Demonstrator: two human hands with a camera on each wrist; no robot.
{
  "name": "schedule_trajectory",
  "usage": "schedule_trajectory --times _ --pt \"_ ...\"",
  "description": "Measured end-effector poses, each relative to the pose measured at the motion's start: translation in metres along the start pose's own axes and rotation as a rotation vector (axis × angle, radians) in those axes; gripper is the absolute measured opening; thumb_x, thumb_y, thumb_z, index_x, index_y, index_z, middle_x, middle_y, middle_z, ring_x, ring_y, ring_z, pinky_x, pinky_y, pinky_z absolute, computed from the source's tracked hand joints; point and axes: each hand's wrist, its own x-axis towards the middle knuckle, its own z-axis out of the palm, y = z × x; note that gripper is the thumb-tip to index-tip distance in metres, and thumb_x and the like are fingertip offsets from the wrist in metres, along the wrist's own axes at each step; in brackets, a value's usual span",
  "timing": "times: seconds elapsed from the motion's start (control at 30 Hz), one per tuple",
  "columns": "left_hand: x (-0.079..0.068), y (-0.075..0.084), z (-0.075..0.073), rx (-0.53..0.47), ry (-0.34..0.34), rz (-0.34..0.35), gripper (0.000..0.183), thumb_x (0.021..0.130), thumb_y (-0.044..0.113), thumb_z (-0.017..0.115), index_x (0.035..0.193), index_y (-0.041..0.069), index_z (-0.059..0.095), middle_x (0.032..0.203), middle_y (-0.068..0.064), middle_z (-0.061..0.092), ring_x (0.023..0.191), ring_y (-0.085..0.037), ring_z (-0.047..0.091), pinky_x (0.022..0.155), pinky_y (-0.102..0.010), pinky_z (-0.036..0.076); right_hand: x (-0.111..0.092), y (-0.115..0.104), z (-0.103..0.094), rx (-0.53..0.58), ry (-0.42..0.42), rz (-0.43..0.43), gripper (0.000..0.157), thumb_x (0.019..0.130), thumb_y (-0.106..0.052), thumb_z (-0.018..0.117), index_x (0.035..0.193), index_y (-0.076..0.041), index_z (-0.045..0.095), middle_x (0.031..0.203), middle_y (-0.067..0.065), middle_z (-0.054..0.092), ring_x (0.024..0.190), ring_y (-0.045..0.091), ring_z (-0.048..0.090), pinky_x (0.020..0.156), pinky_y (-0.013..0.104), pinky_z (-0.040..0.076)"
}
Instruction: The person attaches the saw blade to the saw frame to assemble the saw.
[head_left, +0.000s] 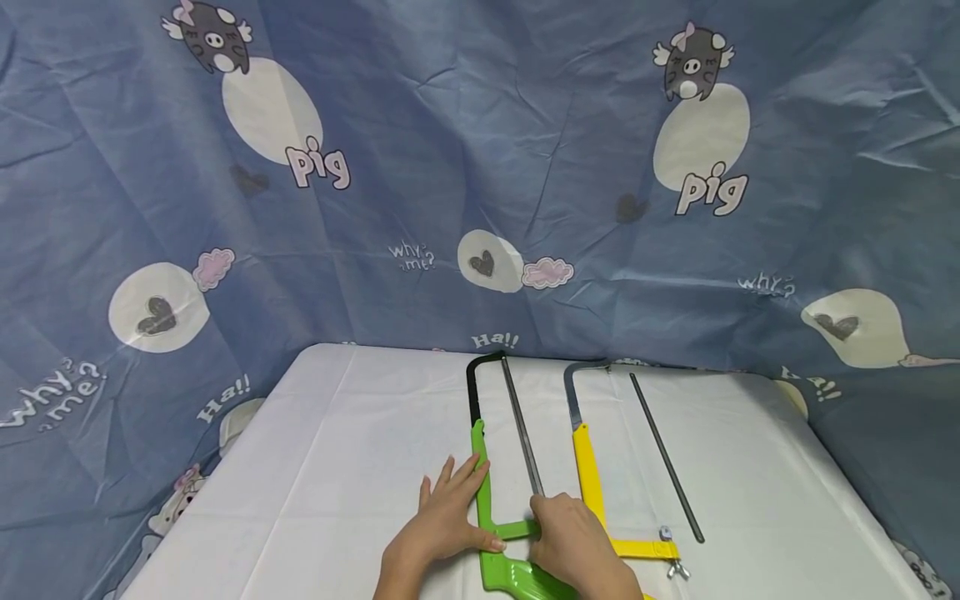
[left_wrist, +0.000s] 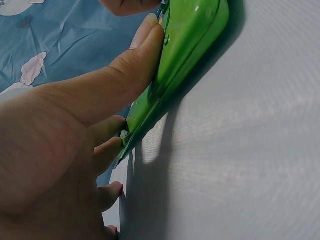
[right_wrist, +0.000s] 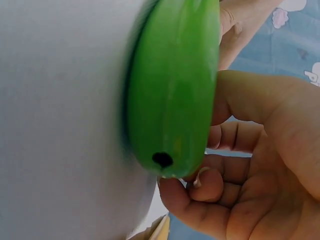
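Note:
A green hacksaw (head_left: 483,492) with a black front bow lies on the white table, its handle (left_wrist: 200,35) towards me. My left hand (head_left: 446,517) rests on its frame with fingers spread, the thumb (left_wrist: 135,65) pressing near the handle. At the near end of the blade (head_left: 521,425), my right hand (head_left: 573,537) has its fingers curled and pinches the hacksaw's cross arm end; the exact part is hidden. In the right wrist view, those curled fingers (right_wrist: 205,185) show behind the green handle.
To the right lies a yellow hacksaw frame (head_left: 588,475) with a wing nut (head_left: 678,569) on its arm. A loose dark blade (head_left: 667,458) lies beyond it. Blue printed cloth (head_left: 412,183) hangs behind the white table (head_left: 360,433).

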Motion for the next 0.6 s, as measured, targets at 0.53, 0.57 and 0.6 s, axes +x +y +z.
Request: schedule_trajectory --times 0.53,0.57,0.6 --pt "0.0002 -0.0014 0.0017 -0.011 0.000 0.001 0.113 0.060 0.053 0.089 0.152 0.011 0.040 0.164 -0.011 0.029 0.151 -0.050 0.014 0.110 -0.081 0.004 0.0007 0.0045 -0.0012 0.089 -0.044 0.015 0.019 0.067 -0.006 0.070 0.068 -0.018 0.056 0.055 -0.009 0.048 0.049 0.007 0.040 0.046 0.021 0.035" --pt "0.0000 -0.0013 0.0018 -0.012 0.000 0.002 0.113 0.060 0.053 0.089 0.152 0.010 0.040 0.164 -0.011 0.029 0.151 -0.050 0.014 0.110 -0.081 0.004 0.0008 0.0047 -0.0011 0.092 -0.045 0.016 0.018 0.067 -0.006 0.070 0.068 -0.018 0.056 0.055 -0.009 0.048 0.050 0.007 0.040 0.046 0.021 0.035" --pt "-0.0002 -0.0012 0.0017 -0.012 0.000 0.003 0.113 0.060 0.053 0.089 0.152 0.010 0.040 0.164 -0.011 0.029 0.151 -0.050 0.014 0.110 -0.081 0.005 0.0009 0.0049 -0.0010 0.092 -0.047 0.016 0.018 0.067 -0.006 0.070 0.068 -0.018 0.056 0.055 -0.009 0.048 0.050 0.007 0.040 0.046 0.021 0.035"
